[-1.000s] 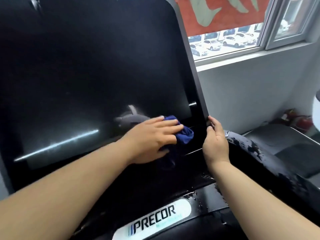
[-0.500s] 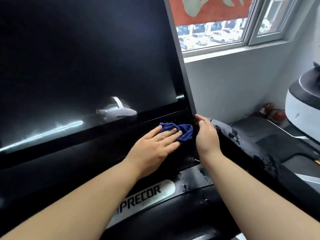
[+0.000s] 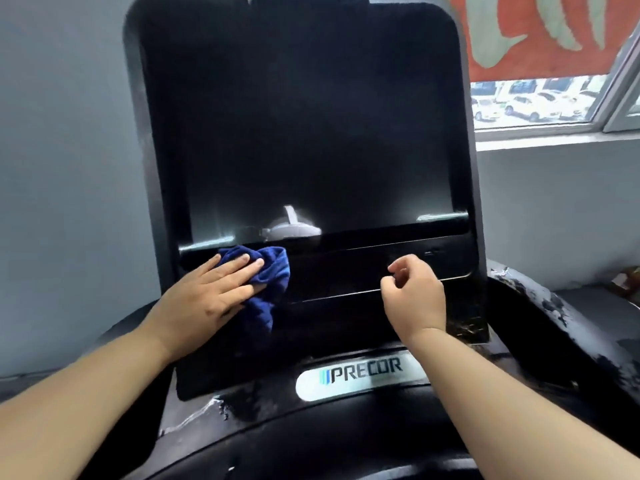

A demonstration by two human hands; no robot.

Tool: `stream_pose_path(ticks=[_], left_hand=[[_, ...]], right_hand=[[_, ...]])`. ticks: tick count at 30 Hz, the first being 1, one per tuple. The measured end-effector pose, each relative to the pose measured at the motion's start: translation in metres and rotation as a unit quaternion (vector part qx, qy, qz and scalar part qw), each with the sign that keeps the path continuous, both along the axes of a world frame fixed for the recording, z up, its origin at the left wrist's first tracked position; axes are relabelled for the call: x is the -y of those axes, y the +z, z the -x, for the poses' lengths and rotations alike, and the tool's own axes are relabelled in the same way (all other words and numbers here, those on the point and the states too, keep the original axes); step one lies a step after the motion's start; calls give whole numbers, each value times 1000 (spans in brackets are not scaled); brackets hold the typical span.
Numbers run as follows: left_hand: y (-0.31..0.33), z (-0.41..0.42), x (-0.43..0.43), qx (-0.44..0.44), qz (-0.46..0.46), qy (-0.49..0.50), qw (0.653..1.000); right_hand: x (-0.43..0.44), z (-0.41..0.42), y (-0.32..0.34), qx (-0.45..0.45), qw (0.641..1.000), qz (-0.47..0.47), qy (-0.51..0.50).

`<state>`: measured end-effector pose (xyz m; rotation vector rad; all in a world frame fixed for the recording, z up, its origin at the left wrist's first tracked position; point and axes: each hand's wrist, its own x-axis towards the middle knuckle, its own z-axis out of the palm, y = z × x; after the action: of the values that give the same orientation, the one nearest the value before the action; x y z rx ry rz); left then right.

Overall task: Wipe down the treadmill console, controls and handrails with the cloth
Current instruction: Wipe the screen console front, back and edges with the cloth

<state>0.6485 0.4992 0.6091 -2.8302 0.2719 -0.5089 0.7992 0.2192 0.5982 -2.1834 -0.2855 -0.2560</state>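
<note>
Nearest the camera, two bare forearms reach forward over the dark, curved lower housing of the treadmill, whose surface is scuffed and flaked in pale patches. Just beyond them sits a pale oval badge [image 3: 360,377] reading PRECOR, set into the housing below the console.

The left hand [image 3: 204,296] lies flat with its fingers [image 3: 239,263] spread and extended, pressing a dark blue cloth [image 3: 268,282] against the lower-left part of the black console [image 3: 311,133]. The cloth is bunched; part of it sticks out above and to the right of the fingertips, and a fold hangs down below the palm. It rests on the recessed band just under the screen's bottom edge — near the left corner of that band.

The right hand [image 3: 414,299] is held in front of the same band toward the right, its fingers curled loosely inward with nothing in them; whether it touches the panel cannot be told.

Further back, the big dark screen fills the console and carries a faint reflection of a white headset low in the glass. The worn right handrail [image 3: 561,327] curves away at the right — its coating peeling. Behind stand a grey wall [image 3: 62,133] and, upper right, a window [image 3: 540,102] with a red patterned blind above parked cars outside.
</note>
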Motion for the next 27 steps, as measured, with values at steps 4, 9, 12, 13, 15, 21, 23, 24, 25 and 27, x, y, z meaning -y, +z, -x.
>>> stream_pose_path(ticks=[4, 9, 12, 13, 15, 21, 23, 24, 25, 27], left_hand=[[-9, 18, 2, 71, 41, 90, 993], [-13, -76, 101, 108, 58, 56, 991], [-15, -85, 111, 75, 35, 10, 997], [-16, -76, 101, 67, 25, -1, 997], [-18, -46, 65, 49, 3, -4, 999], [-21, 45, -25, 74, -2, 104, 992], [-28, 63, -34, 86, 34, 110, 990], [-32, 71, -35, 98, 76, 125, 984], [-36, 78, -32, 116, 131, 152, 973], [-36, 83, -17, 160, 263, 234, 922]], right_hand=[[-25, 16, 1, 15, 998, 36, 52], [-3, 3, 3, -25, 999, -3, -42], [7, -6, 10, -25, 998, -4, -60], [2, -4, 13, -21, 999, -4, -44], [-16, 6, 18, -15, 1000, -10, 8], [-73, 41, 27, -14, 991, -37, 128], [-84, 49, 30, -26, 988, -31, 150], [-88, 53, 31, -32, 986, -29, 161], [-92, 57, 34, -38, 984, -29, 173], [-101, 66, 36, -50, 977, -30, 204]])
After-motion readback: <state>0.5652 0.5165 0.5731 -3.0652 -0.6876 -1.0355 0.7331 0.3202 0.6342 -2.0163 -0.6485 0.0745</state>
